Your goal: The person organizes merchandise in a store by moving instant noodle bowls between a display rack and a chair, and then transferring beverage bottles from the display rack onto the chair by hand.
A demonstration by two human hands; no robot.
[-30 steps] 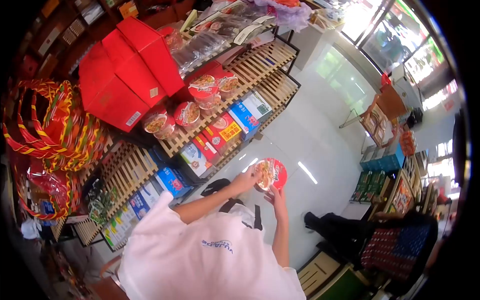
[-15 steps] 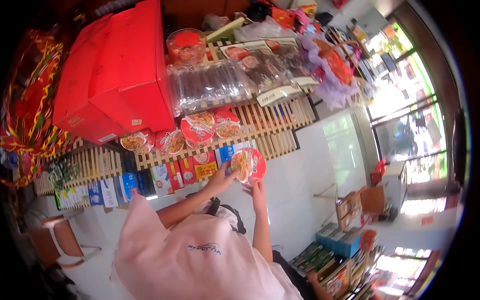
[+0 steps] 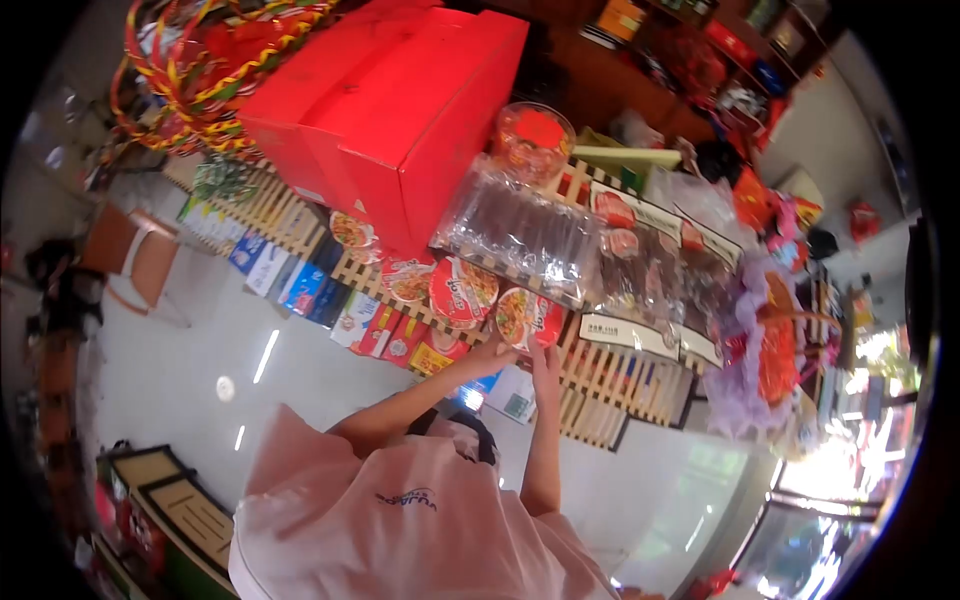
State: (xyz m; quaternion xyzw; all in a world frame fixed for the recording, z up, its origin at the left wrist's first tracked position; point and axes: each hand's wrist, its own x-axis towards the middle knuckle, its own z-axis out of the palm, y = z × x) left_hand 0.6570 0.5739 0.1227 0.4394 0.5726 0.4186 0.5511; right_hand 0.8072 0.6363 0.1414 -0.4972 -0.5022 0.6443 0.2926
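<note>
A round instant-noodle cup point(image 3: 524, 316) with a red and white lid is held at the shelf's front edge. My left hand point(image 3: 487, 357) grips its lower left side, and my right hand point(image 3: 545, 362) has its fingers closed on the lower right side. Just left of it, another noodle cup point(image 3: 463, 292) stands on the slatted wooden shelf point(image 3: 590, 365), with more cups farther left. Whether the held cup's base touches the shelf cannot be seen.
A large red box point(image 3: 385, 110) stands behind the cups. Clear-wrapped packs point(image 3: 520, 225) and a round tub point(image 3: 534, 140) lie to its right, then a purple-wrapped basket point(image 3: 775, 345). Coloured boxes point(image 3: 375, 325) line the lower shelf. A brown chair point(image 3: 130, 255) stands at left.
The view has turned toward the shelf. Both hands have brought the cup from in front of the shelf to its edge, beside the other cups, and still hold it.
</note>
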